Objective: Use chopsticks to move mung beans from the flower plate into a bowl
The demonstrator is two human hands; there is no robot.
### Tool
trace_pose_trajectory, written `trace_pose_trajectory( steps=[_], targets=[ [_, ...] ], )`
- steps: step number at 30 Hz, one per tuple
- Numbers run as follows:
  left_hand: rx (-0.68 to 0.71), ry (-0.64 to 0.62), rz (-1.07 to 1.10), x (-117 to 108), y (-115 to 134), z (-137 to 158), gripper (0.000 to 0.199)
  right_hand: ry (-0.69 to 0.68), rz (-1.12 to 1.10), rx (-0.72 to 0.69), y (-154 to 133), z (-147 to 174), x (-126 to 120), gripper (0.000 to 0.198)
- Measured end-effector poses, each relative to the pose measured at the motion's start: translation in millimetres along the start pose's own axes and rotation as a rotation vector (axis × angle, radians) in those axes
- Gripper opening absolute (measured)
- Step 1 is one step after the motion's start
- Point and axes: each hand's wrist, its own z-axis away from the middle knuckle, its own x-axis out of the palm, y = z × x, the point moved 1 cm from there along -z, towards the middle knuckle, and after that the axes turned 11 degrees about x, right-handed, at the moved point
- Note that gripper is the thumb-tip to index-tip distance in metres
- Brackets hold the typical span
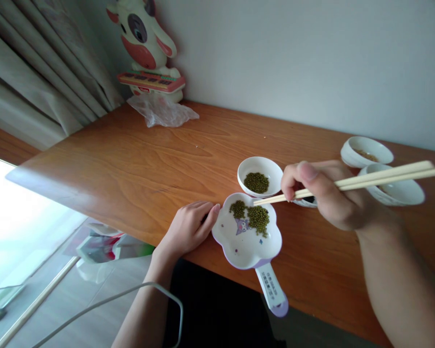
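- Two chopsticks (387, 174) gripped in right hand (328, 193), tips at green beans (258, 218)
- Left hand (192, 226) half-curled at flower-shaped dish (248, 249) rim; can't tell if gripping

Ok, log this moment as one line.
right hand: holding chopsticks, tips over flower-shaped dish | left hand: at dish rim | green beans: in dish, bowl

Wooden chopsticks (380, 177), smooth plastic dish (252, 252)

Right-hand fingers (292, 180) around chopsticks (377, 179)
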Motion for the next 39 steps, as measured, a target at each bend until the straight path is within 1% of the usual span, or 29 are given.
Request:
trace_pose_trajectory(
  steps=[3,5,11,20,23,28,33,39],
  targets=[
    [-0.006,-0.001,0.001,-0.3,0.8,-0.3,0.040,-0.047,0.112,-0.009,0.2,-3.6,9.7,0.059],
    [-0.002,-0.002,0.000,-0.6,1.0,-0.3,0.040,-0.071,0.135,-0.013,1.2,-5.4,14.5,0.056],
    [0.004,-0.002,0.002,-0.2,0.9,-0.1,0.040,-0.123,0.113,-0.022,4.1,-7.9,22.6,0.049],
    [0.005,-0.008,0.001,0.5,0.8,0.3,0.040,-0.178,0.066,0.014,2.8,-7.8,24.7,0.044],
    [0.009,-0.008,0.003,0.4,0.6,0.2,0.040,-0.180,0.057,0.007,2.0,-7.9,25.7,0.042],
    [-0.001,-0.013,0.000,-0.5,0.6,0.2,0.041,-0.173,0.082,-0.008,2.8,-8.6,26.6,0.049],
    [0.006,-0.002,-0.003,-1.3,1.2,0.3,0.042,-0.175,0.063,-0.020,3.4,-8.6,27.4,0.045],
    [0.011,0.006,-0.008,-1.2,1.4,-0.5,0.042,-0.152,0.067,0.005,4.7,-8.7,28.1,0.045]
  ],
)
